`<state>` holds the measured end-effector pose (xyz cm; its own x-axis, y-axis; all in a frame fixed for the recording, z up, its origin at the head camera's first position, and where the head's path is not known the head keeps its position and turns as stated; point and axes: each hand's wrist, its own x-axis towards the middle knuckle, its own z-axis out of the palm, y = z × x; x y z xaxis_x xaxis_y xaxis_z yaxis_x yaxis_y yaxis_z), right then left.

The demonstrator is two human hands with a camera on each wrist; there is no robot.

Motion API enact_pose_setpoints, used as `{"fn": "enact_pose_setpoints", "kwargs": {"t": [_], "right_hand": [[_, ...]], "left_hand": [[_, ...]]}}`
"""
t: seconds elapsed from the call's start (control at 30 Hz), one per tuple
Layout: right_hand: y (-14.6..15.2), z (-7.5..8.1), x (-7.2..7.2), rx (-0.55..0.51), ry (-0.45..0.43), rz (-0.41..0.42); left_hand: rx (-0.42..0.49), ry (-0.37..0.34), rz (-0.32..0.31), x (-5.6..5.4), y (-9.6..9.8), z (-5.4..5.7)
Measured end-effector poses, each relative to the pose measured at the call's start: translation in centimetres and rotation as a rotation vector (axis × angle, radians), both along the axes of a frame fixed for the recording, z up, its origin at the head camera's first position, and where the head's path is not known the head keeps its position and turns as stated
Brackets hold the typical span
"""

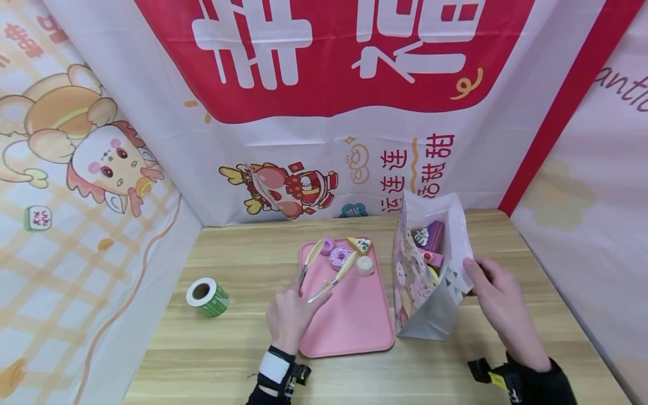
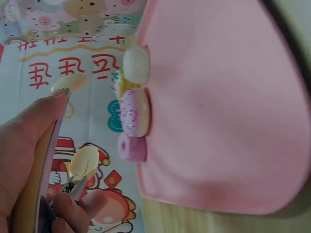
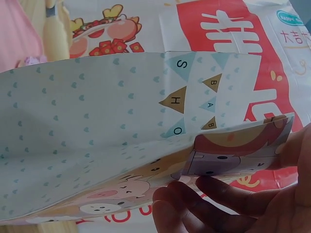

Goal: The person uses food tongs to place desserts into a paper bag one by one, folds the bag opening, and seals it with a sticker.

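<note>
My left hand (image 1: 291, 318) grips a pair of tongs (image 1: 344, 269) with cream-coloured tips, spread apart over the pink tray (image 1: 349, 329); nothing sits between them. At the tray's far end lie a purple sprinkled donut (image 1: 340, 257), a small purple ring-shaped piece (image 1: 328, 245), a triangular cake slice (image 1: 360, 244) and a whitish round piece (image 1: 364, 266). To the right, my right hand (image 1: 501, 295) pinches the rim of an upright patterned paper bag (image 1: 427, 320). Inside the bag show a purple piece (image 1: 434, 235), a pink piece (image 1: 431, 257) and something yellow.
A roll of green labels (image 1: 215, 301) lies on the wooden table (image 1: 243, 360), left of the tray. Printed cloth (image 1: 283, 129) hangs behind the table and along both sides. The bag stands close to the tray's right edge.
</note>
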<state>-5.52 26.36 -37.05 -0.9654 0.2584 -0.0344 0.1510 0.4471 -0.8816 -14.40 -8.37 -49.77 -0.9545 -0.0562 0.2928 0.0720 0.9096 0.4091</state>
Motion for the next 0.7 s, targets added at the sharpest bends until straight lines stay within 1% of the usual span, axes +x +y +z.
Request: {"fn": "enact_pose_setpoints", "kwargs": {"t": [0.1, 0.23, 0.33, 0.5, 0.7], "right_hand": [[0.0, 0.0, 0.0, 0.000, -0.011, 0.004], [0.0, -0.1, 0.0, -0.008, -0.026, 0.006], [0.1, -0.2, 0.0, -0.009, -0.032, 0.002], [0.2, -0.2, 0.0, -0.006, -0.031, -0.007], [0.4, -0.4, 0.0, -0.013, -0.034, -0.001]], "left_hand": [[-0.009, -0.022, 0.011, -0.1, 0.1, -1.0], [-0.017, -0.048, 0.023, -0.2, 0.2, -1.7], [-0.025, -0.033, 0.018, -0.4, 0.3, -2.0], [-0.041, 0.004, -0.009, -0.6, 0.6, -2.5], [-0.040, -0.010, -0.021, -0.7, 0.8, -3.2]]}}
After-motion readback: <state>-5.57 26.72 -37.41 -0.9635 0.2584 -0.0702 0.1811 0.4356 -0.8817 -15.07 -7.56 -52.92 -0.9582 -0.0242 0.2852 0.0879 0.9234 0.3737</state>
